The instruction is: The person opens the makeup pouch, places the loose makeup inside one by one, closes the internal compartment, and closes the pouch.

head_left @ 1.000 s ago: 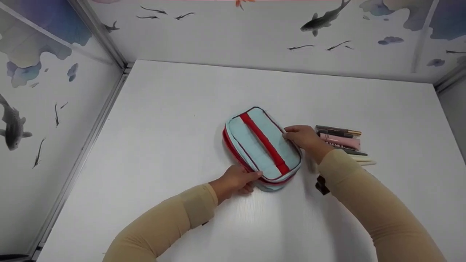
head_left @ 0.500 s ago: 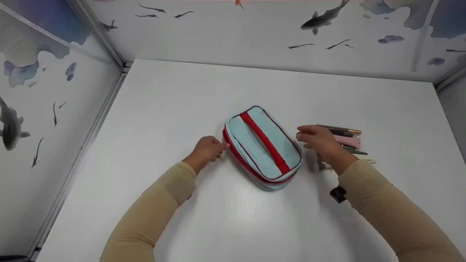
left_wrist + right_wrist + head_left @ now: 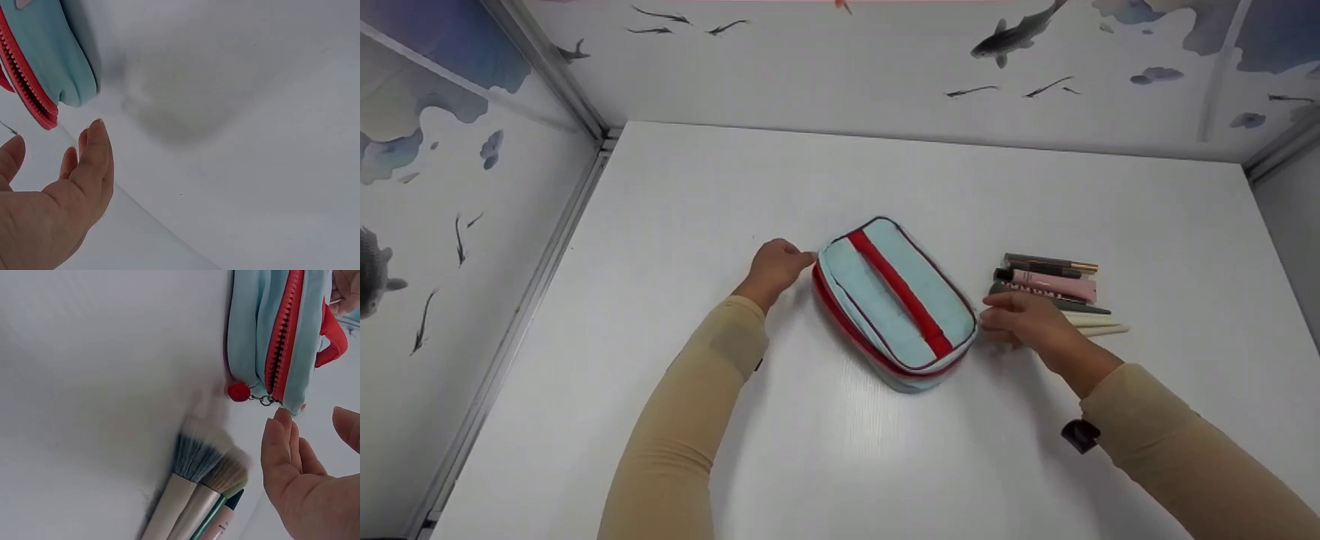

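A light blue cosmetic bag with a red handle strap lies on the white table. Its red zipper runs around the side, and a red ball charm on a small chain hangs at one end. Beside the bag's far left corner is my left hand, its fingers loosely bent and holding nothing. In the left wrist view a gap shows between those fingers and the bag. My right hand is at the near right corner, with straight fingertips right at the zipper's end and the thumb apart.
Right of the bag lies a row of cosmetics: dark slim tubes, a pink tube and makeup brushes, partly behind my right hand. Walls printed with fish border the table at the back and left.
Both hands have let go of the bag. The left hand has moved up along its left side to the far corner; the right has moved down to the near right corner. The bag stays put.
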The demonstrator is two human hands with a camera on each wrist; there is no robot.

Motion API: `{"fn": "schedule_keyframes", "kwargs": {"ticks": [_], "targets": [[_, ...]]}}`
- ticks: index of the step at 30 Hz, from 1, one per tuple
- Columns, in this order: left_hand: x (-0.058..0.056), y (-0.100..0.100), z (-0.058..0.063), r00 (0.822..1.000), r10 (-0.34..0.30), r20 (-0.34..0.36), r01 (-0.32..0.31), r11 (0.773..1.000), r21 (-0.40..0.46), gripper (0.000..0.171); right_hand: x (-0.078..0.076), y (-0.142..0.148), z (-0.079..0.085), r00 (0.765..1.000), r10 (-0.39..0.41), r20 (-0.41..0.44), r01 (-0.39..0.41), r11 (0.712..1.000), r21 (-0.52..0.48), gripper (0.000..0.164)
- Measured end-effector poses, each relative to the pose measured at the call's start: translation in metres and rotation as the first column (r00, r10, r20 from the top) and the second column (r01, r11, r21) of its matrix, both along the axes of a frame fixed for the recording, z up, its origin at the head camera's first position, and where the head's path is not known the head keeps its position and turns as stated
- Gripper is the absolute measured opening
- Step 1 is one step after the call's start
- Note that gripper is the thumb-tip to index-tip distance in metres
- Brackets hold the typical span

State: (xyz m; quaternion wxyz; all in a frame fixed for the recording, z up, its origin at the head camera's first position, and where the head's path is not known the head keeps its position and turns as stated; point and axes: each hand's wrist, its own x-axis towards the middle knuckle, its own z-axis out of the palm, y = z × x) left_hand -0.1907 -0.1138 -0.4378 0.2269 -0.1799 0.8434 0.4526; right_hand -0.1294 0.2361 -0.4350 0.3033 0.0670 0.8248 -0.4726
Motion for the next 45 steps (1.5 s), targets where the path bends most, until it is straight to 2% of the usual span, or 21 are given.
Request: {"fn": "schedule_keyframes", "kwargs": {"ticks": [3, 7, 11, 17, 26, 33, 37, 45], "targets": [[-0.004, 0.003, -0.004, 0.999, -0.008, -0.044, 0.008, 1.0, -0.003, 0.046, 0.008, 0.0, -0.003, 1.0, 0.002, 0.024, -0.002, 1.0, -0.023, 0.054], [-0.011, 0.007, -0.011, 0.998, -0.011, -0.065, 0.009, 1.0, -0.016, 0.048, 0.016, 0.0, -0.006, 0.999, 0.009, 0.052, -0.007, 0.999, -0.048, 0.055], [-0.016, 0.011, -0.015, 0.994, -0.055, -0.097, 0.051, 0.998, -0.039, 0.049, 0.02, 0.0, -0.01, 0.997, 0.012, 0.081, -0.007, 0.998, -0.061, 0.057], [-0.023, 0.017, -0.014, 0.98, -0.123, -0.156, 0.123, 0.992, -0.011, 0.048, 0.025, -0.001, -0.014, 0.993, 0.005, 0.117, 0.006, 0.995, -0.099, 0.057], [-0.033, 0.03, -0.015, 0.973, -0.164, -0.164, 0.159, 0.986, -0.044, 0.045, 0.029, -0.008, -0.019, 0.983, -0.011, 0.181, 0.03, 0.994, -0.1, 0.051], [-0.037, 0.038, -0.015, 0.961, -0.215, -0.171, 0.202, 0.975, -0.094, 0.043, 0.032, -0.012, -0.023, 0.969, -0.03, 0.247, 0.073, 0.983, -0.168, 0.05], [-0.039, 0.041, -0.015, 0.953, -0.235, -0.191, 0.214, 0.969, -0.121, 0.043, 0.032, -0.015, -0.025, 0.967, -0.047, 0.252, 0.096, 0.978, -0.186, 0.049], [-0.04, 0.044, -0.016, 0.948, -0.249, -0.2, 0.225, 0.965, -0.137, 0.037, 0.032, -0.016, -0.027, 0.966, -0.06, 0.25, 0.11, 0.975, -0.191, 0.045]]}}
